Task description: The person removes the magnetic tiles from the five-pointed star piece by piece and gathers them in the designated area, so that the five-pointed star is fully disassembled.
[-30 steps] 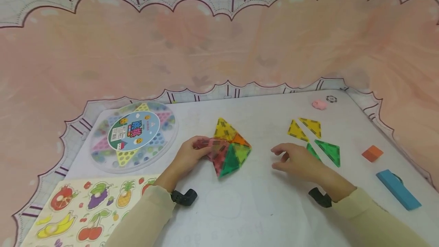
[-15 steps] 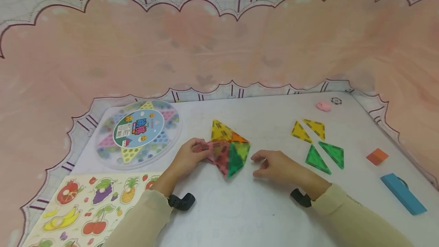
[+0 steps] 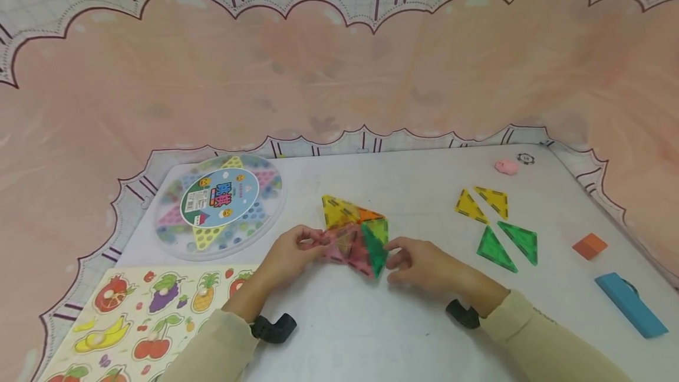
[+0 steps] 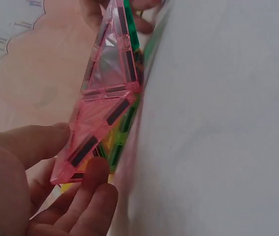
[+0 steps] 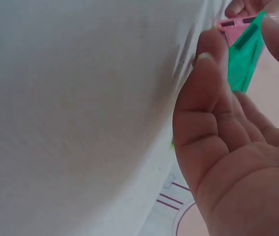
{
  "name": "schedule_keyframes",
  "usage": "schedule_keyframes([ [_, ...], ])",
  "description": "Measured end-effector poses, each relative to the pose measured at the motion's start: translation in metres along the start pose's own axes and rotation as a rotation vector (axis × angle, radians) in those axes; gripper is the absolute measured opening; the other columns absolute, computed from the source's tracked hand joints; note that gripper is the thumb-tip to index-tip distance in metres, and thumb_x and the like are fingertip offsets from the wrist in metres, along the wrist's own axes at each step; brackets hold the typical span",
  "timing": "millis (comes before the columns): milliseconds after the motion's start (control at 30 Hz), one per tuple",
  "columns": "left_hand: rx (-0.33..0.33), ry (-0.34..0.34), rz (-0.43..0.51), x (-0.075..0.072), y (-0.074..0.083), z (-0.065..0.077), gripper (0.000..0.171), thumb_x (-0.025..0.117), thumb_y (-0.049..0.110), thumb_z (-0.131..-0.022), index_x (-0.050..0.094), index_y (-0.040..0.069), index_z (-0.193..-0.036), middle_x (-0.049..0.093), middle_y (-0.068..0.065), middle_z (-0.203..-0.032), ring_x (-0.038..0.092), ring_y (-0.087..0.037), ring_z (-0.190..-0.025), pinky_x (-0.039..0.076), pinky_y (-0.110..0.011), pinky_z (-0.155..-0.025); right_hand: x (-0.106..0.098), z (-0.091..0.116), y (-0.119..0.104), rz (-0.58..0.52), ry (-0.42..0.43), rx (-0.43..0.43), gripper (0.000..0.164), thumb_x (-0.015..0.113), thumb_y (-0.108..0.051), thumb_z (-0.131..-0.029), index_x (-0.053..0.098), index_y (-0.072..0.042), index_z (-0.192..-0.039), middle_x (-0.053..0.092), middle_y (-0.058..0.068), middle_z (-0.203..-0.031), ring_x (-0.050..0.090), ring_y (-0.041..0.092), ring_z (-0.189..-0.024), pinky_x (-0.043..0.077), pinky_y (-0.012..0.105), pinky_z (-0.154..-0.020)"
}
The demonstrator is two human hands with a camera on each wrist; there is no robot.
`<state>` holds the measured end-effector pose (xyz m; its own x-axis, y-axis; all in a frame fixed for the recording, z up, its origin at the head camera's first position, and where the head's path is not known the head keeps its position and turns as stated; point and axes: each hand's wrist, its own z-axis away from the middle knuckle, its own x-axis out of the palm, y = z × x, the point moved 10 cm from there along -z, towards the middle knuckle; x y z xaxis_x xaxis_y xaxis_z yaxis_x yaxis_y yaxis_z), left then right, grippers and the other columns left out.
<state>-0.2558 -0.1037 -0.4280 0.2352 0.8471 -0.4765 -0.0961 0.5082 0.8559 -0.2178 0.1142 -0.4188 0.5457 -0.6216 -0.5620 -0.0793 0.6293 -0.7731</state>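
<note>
A joined set of see-through magnetic tiles (image 3: 345, 237) in yellow, orange, green and pink is partly raised from the table in the head view. My left hand (image 3: 294, 252) pinches its pink tile (image 4: 102, 123) at the left, thumb on one face and fingers on the other. On the opposite side my right hand (image 3: 424, 264) has its curled fingers and thumb around the edge of a dark green tile (image 5: 247, 59). Part of that grip is hidden behind the fingers in the right wrist view. The pink tiles stand tilted over the green and yellow ones in the left wrist view.
Loose yellow tiles (image 3: 469, 206) and green tiles (image 3: 495, 249) lie at the right. Beyond them are an orange block (image 3: 589, 246), a blue block (image 3: 631, 305) and a pink piece (image 3: 506, 166). A round board game (image 3: 220, 205) and a fruit puzzle board (image 3: 122, 323) occupy the left.
My right hand has come left from beside the loose tiles to the green edge of the joined set. The set has tilted and shifted slightly while my left hand keeps its pinch.
</note>
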Motion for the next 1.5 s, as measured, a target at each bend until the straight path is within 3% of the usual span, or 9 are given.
schedule_keyframes([
  [200, 0.018, -0.087, -0.052, 0.011, 0.005, 0.016, 0.032, 0.071, 0.037, -0.074, 0.058, 0.02, -0.097, 0.063, 0.003, -0.086, 0.056, -0.013, -0.073, 0.044, -0.028, -0.06, -0.01, 0.003, 0.005, 0.032, 0.057, -0.003, 0.045, 0.061, -0.036, -0.084, 0.048, -0.018, -0.123, 0.059, -0.003, -0.108, 0.054, 0.014, -0.093, 0.047, 0.033, -0.075],
  [367, 0.069, -0.178, -0.08, 0.021, 0.014, 0.025, 0.035, 0.069, 0.039, -0.076, 0.059, 0.018, -0.102, 0.062, 0.003, -0.095, 0.059, -0.013, -0.083, 0.048, -0.029, -0.066, -0.021, 0.002, 0.014, 0.038, 0.118, 0.038, 0.05, 0.059, -0.047, -0.081, 0.05, -0.019, -0.121, 0.055, -0.005, -0.112, 0.052, 0.013, -0.098, 0.045, 0.037, -0.08],
  [433, 0.086, -0.165, -0.104, 0.019, 0.016, 0.025, 0.034, 0.068, 0.04, -0.076, 0.06, 0.018, -0.101, 0.061, 0.004, -0.096, 0.058, -0.012, -0.087, 0.048, -0.028, -0.068, -0.024, 0.001, 0.017, 0.027, 0.132, 0.045, 0.05, 0.06, -0.047, -0.081, 0.05, -0.019, -0.122, 0.054, -0.004, -0.113, 0.051, 0.014, -0.097, 0.045, 0.035, -0.08],
  [533, 0.062, -0.086, -0.101, 0.009, 0.011, 0.017, 0.035, 0.067, 0.042, -0.076, 0.057, 0.02, -0.102, 0.057, 0.005, -0.097, 0.055, -0.013, -0.089, 0.047, -0.028, -0.07, -0.026, -0.002, 0.02, -0.006, 0.139, 0.062, 0.049, 0.062, -0.044, -0.081, 0.05, -0.018, -0.121, 0.053, -0.002, -0.113, 0.052, 0.014, -0.096, 0.046, 0.033, -0.076],
  [633, 0.019, -0.028, -0.017, 0.0, 0.002, 0.003, 0.042, 0.067, 0.039, -0.078, 0.05, 0.024, -0.114, 0.05, 0.003, -0.111, 0.053, -0.014, -0.096, 0.047, -0.031, -0.075, -0.026, -0.004, 0.022, -0.043, 0.141, 0.075, 0.048, 0.063, -0.04, -0.081, 0.05, -0.017, -0.121, 0.054, 0.0, -0.112, 0.055, 0.013, -0.09, 0.048, 0.031, -0.071],
  [767, 0.018, -0.042, 0.096, -0.002, 0.0, -0.016, 0.056, 0.066, 0.031, -0.081, 0.04, 0.027, -0.13, 0.042, -0.001, -0.128, 0.053, -0.017, -0.103, 0.047, -0.035, -0.078, -0.028, -0.004, 0.021, -0.069, 0.152, 0.087, 0.049, 0.063, -0.04, -0.08, 0.05, -0.017, -0.121, 0.053, 0.001, -0.115, 0.055, 0.013, -0.089, 0.048, 0.031, -0.071],
  [967, 0.02, -0.113, 0.144, 0.007, 0.003, -0.035, 0.05, 0.066, 0.031, -0.08, 0.048, 0.023, -0.126, 0.053, -0.003, -0.116, 0.055, -0.017, -0.095, 0.046, -0.032, -0.079, -0.028, -0.008, 0.023, -0.087, 0.164, 0.105, 0.05, 0.064, -0.042, -0.079, 0.052, -0.016, -0.12, 0.054, 0.001, -0.112, 0.055, 0.014, -0.09, 0.047, 0.033, -0.075],
  [1167, -0.007, -0.2, 0.324, 0.018, 0.001, -0.041, 0.036, 0.066, 0.019, -0.081, 0.057, 0.014, -0.116, 0.053, -0.008, -0.115, 0.054, -0.02, -0.099, 0.047, -0.031, -0.08, -0.024, -0.012, 0.024, -0.091, 0.144, 0.138, 0.049, 0.065, -0.041, -0.078, 0.053, -0.015, -0.118, 0.058, 0.003, -0.093, 0.055, 0.015, -0.076, 0.047, 0.03, -0.07],
  [1500, -0.04, -0.144, 0.43, 0.013, -0.008, -0.039, 0.035, 0.065, 0.012, -0.081, 0.058, 0.008, -0.115, 0.054, -0.013, -0.114, 0.056, -0.022, -0.098, 0.048, -0.031, -0.078, -0.026, -0.023, 0.023, -0.138, 0.115, 0.14, 0.043, 0.063, -0.036, -0.081, 0.054, -0.015, -0.118, 0.058, 0.006, -0.101, 0.056, 0.017, -0.078, 0.047, 0.031, -0.072],
])
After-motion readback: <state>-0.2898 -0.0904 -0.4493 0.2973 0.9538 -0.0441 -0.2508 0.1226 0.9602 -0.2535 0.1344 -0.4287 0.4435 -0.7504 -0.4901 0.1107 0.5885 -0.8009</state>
